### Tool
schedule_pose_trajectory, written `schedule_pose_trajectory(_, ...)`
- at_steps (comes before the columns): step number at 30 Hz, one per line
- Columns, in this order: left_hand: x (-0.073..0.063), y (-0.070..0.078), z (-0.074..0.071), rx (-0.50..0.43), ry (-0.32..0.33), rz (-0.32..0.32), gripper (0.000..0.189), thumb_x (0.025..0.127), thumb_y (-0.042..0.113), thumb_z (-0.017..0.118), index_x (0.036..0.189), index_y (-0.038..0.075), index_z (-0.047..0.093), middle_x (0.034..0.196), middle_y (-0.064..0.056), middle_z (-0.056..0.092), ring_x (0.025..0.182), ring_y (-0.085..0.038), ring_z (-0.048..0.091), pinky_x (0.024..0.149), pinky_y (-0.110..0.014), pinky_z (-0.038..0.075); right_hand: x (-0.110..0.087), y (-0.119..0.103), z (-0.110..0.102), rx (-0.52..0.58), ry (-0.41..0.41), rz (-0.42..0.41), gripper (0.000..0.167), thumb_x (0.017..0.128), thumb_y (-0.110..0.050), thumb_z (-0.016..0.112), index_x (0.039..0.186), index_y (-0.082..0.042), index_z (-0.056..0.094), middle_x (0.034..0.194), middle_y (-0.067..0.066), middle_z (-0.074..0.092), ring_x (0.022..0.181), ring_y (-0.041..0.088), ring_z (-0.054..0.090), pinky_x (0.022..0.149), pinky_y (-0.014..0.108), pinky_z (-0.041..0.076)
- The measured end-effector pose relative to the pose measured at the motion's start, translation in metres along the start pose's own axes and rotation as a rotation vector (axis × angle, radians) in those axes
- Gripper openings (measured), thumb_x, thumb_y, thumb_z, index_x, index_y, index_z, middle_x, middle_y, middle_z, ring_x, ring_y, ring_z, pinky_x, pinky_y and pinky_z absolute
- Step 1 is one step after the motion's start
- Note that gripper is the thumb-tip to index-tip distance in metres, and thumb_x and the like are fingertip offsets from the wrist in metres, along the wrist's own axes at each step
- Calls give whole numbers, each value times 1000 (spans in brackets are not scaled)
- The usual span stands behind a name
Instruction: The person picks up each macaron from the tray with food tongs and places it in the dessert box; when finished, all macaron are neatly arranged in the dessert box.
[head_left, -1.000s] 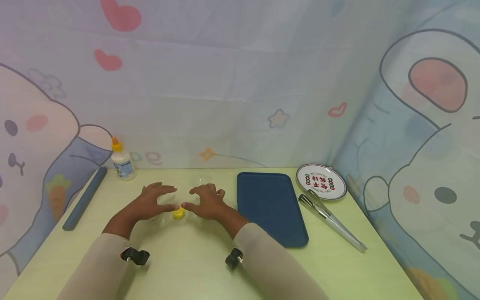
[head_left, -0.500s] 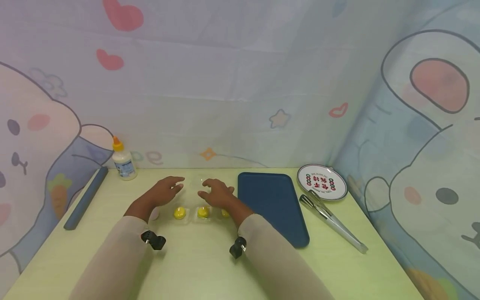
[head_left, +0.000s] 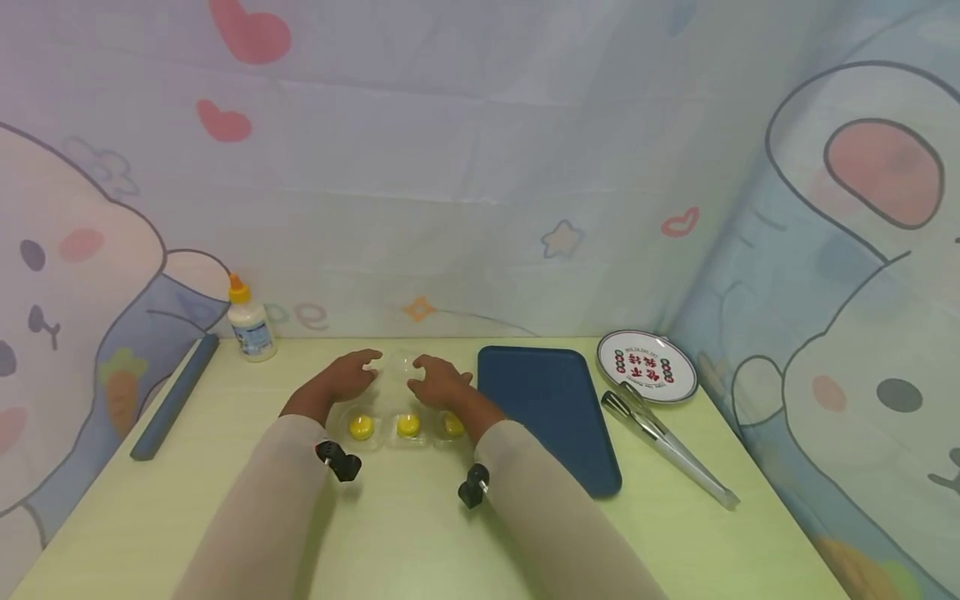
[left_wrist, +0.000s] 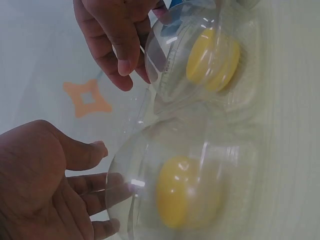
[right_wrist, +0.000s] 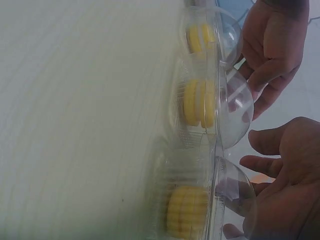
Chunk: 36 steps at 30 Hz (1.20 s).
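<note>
Three yellow macarons (head_left: 362,427), (head_left: 408,425), (head_left: 453,424) sit in a row of clear domed plastic boxes (right_wrist: 237,107). My left hand (head_left: 347,377) reaches over the left end of this row, its fingers loosely bent. From the right my right hand (head_left: 442,385) reaches over the other end, thumb and fingers spread. Between the two hands, at the back of the table, lies another clear plastic piece (head_left: 402,362). Both wrist views show the left hand (left_wrist: 45,185) and right hand (right_wrist: 290,195) behind the domes, nothing gripped in either.
A dark blue tray (head_left: 551,417) lies right of the right hand. Beyond it are a printed plate (head_left: 648,367) and metal tongs (head_left: 671,446). A glue bottle (head_left: 251,325) and a blue-grey roll (head_left: 175,398) are at the left. A printed cloth wall (head_left: 480,208) borders the table.
The left hand has moved right and towards the back, and the right hand slightly right and back. The yellow macarons in the boxes have come into view below them.
</note>
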<state>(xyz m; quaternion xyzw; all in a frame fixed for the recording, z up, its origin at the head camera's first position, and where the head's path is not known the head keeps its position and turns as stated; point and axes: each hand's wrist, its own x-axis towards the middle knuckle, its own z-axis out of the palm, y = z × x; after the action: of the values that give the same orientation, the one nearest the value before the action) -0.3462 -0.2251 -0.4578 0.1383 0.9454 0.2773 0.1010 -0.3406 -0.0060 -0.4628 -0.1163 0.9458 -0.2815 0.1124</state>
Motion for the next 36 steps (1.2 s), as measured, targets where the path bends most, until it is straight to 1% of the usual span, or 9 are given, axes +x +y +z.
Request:
schedule_pose_trajectory(3,2,2,1,-3,-1,-8,53,112,11,45,161,-7,43,165,-36,44,155,-56,42,129,-68,33,2,2,0,6,-18,3,48,114,-32,55,159,-18,54,167,6,55,158,33,48,132,76,18)
schedule_pose_trajectory(8,7,5,5,-22,-10,-29,53,111,8,45,162,-4,43,167,-34,43,156,-55,41,130,-67,33,3,3,-1,-10,-36,0,49,115,-30,52,163,-20,50,171,5,50,162,32,43,133,76,16)
schedule_pose_trajectory(12,10,7,8,-11,-8,-35,53,111,6,46,163,-4,43,168,-33,42,157,-54,41,130,-66,34,2,2,-4,-5,-46,-2,49,116,-29,50,164,-20,49,171,5,50,163,32,42,133,75,14)
schedule_pose_trajectory(17,12,9,10,-20,-5,-38,53,110,4,46,163,-3,43,167,-34,43,157,-54,41,130,-66,34,7,5,-4,-30,-54,-8,49,115,-28,50,164,-20,49,169,5,53,161,32,45,132,76,17)
schedule_pose_trajectory(22,15,6,13,-40,-4,-51,53,111,3,44,163,0,44,166,-34,44,156,-54,41,130,-66,35,12,7,-3,-45,-66,-11,50,114,-24,50,164,-21,50,167,6,55,160,31,47,131,78,18)
schedule_pose_trajectory(28,17,4,14,-15,12,-21,53,109,0,44,161,-2,45,162,-33,50,150,-53,51,127,-63,41,18,8,-2,-54,-66,0,56,109,-16,49,164,-25,49,168,3,54,161,28,46,132,75,20)
schedule_pose_trajectory(31,18,1,14,-20,30,-6,52,108,-1,44,160,-4,46,159,-34,53,147,-52,54,125,-63,43,19,10,-4,-29,-52,-29,59,105,-11,48,164,-21,50,166,8,57,159,30,49,131,74,24)
schedule_pose_trajectory(34,19,-2,15,-49,43,0,52,108,-2,44,159,-6,47,158,-34,54,146,-52,55,124,-62,44,20,14,-6,15,-49,-91,59,103,-6,46,161,-12,52,161,17,60,155,34,53,132,63,34)
schedule_pose_trajectory(36,20,-4,16,-78,46,-6,51,108,-1,43,159,-6,47,160,-33,53,147,-52,54,125,-62,43,21,16,-7,49,-51,-132,59,102,-4,45,160,-5,52,158,22,60,152,37,55,129,56,41)
